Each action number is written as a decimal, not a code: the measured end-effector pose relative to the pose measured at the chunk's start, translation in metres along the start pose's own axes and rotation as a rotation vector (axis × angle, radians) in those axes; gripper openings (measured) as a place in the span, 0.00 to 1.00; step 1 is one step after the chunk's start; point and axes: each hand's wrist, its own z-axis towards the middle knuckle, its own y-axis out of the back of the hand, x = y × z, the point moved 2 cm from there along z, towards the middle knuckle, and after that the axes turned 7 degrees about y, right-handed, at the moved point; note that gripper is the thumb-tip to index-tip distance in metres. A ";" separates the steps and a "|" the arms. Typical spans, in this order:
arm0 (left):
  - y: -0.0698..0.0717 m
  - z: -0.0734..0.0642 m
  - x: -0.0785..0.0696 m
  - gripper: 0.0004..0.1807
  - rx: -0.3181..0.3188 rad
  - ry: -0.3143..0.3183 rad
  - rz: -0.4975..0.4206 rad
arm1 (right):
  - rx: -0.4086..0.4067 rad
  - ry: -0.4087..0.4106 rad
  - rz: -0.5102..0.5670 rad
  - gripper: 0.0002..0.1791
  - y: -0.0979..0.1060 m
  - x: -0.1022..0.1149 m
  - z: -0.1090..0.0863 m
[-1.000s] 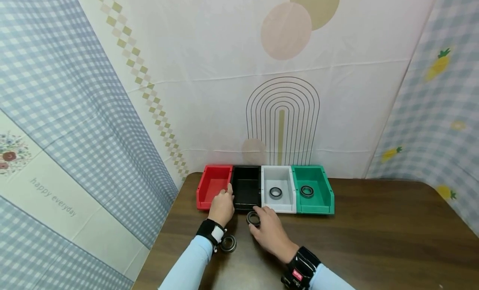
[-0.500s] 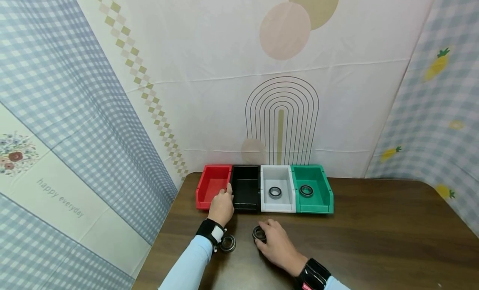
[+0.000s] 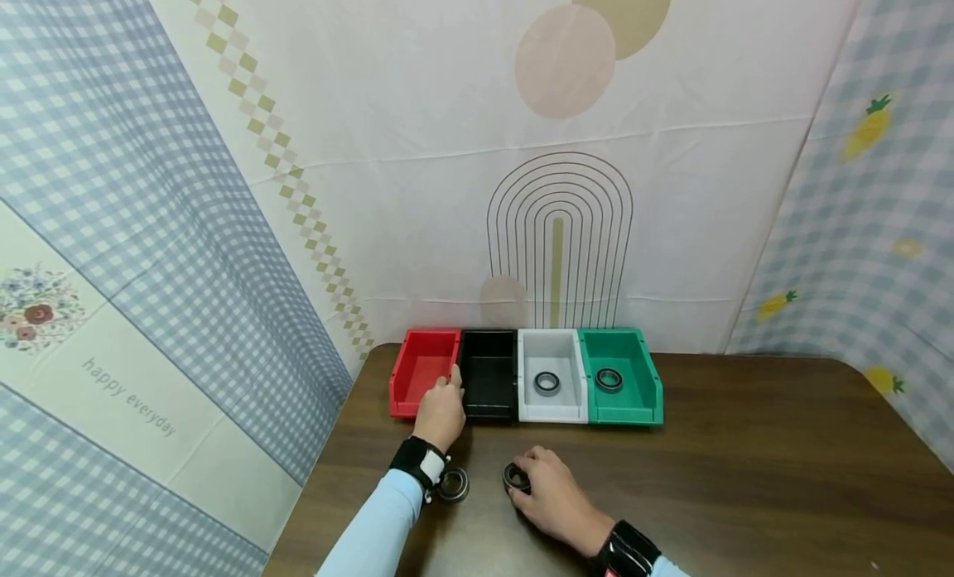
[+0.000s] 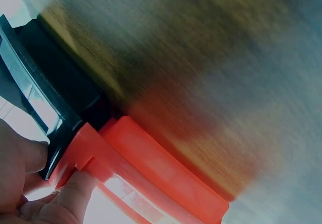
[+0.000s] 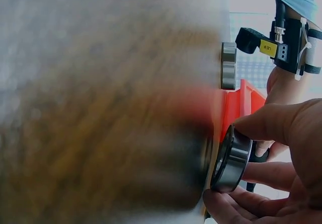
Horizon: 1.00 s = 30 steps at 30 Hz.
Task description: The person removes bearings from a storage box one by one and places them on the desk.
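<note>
My right hand (image 3: 555, 498) pinches a ball bearing (image 3: 516, 478) by its outer ring, low over the table in front of the bins. In the right wrist view that bearing (image 5: 232, 158) is tilted between thumb and fingertips. My left hand (image 3: 440, 410) grips the adjoining walls of the red bin (image 3: 421, 366) and the black bin (image 3: 488, 387); the left wrist view shows thumb and finger on either side of them. A second bearing (image 3: 452, 484) lies on the table beside the left wrist. Other bearings lie in the white bin (image 3: 551, 345) and the green bin (image 3: 626, 345), one in each.
The bins stand side by side at the back of the brown wooden table (image 3: 745, 444). A patterned cloth (image 3: 417, 188) hangs behind them, with checked cloth on both sides. Table surface extends to the right of the bins.
My right hand has drawn back from the black bin's front edge toward me, the bearing still in its fingers. The left hand has stayed where it was.
</note>
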 end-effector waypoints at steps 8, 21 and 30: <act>-0.001 -0.001 0.000 0.27 -0.012 0.002 0.001 | 0.019 0.013 -0.014 0.24 -0.001 0.000 0.000; -0.002 -0.002 0.003 0.27 -0.068 -0.042 0.018 | 0.080 -0.001 -0.027 0.24 -0.001 -0.002 0.000; -0.002 -0.001 0.002 0.27 -0.058 -0.042 0.015 | 0.093 -0.001 -0.064 0.26 -0.002 -0.003 0.001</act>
